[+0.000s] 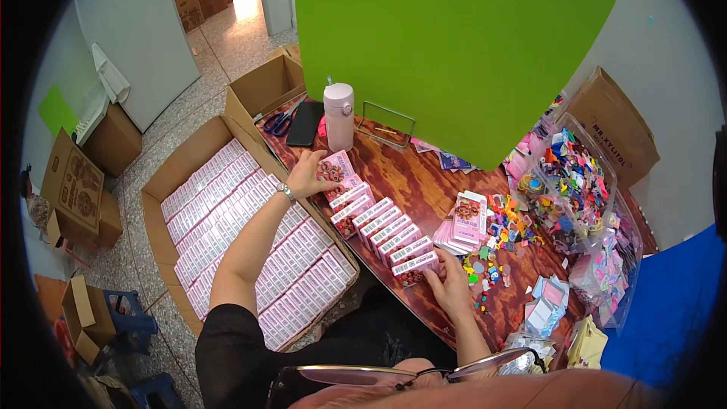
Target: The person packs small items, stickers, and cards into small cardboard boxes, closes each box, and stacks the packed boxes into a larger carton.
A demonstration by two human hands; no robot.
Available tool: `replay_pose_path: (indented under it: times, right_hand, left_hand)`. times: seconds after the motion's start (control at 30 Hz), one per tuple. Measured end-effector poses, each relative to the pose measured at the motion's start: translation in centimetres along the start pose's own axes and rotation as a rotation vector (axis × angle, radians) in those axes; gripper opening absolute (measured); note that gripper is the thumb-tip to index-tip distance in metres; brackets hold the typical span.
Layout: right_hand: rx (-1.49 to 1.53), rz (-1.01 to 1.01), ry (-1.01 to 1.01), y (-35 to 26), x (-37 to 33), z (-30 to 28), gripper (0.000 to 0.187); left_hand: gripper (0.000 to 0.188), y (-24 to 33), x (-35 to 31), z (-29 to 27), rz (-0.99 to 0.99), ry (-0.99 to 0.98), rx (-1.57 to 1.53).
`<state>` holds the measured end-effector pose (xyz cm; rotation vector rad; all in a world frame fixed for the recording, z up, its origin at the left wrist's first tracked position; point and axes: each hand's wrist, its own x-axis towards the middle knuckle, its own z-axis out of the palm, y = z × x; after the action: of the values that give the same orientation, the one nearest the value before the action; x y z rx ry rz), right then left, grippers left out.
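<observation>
A row of small pink boxes runs along the front edge of the wood-patterned table, narrow white-labelled sides up. My left hand, with a watch on its wrist, is at the row's far end. Its thumb and fingers grip a pink box whose printed face is turned up. At the near end, my right hand has its thumb and fingers on the last pink box, which leans against the others. Just beyond the right hand lies a stack of flat pink cartons.
To the left stands a big open carton packed with rows of pink boxes. Small colourful pieces are strewn beside plastic bins at the right. A pink bottle, dark phone and scissors sit before a green board.
</observation>
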<state>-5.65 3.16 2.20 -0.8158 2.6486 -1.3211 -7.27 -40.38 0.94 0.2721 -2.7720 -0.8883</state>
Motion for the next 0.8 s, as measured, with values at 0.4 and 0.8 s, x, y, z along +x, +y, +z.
replay_pose_path:
  times: [0.4, 0.8]
  right_hand:
    - [-0.016, -0.059, 0.045, 0.2, -0.4, 0.7, 0.046]
    - [-0.030, -0.127, 0.127, -0.1, -1.3, 1.5, 0.052]
  left_hand:
    - [0.062, 2.6, -2.9, 0.2, -0.158, -0.039, -0.928]
    - [0.057, 2.4, -5.4, 2.7, -0.275, 0.031, -0.979]
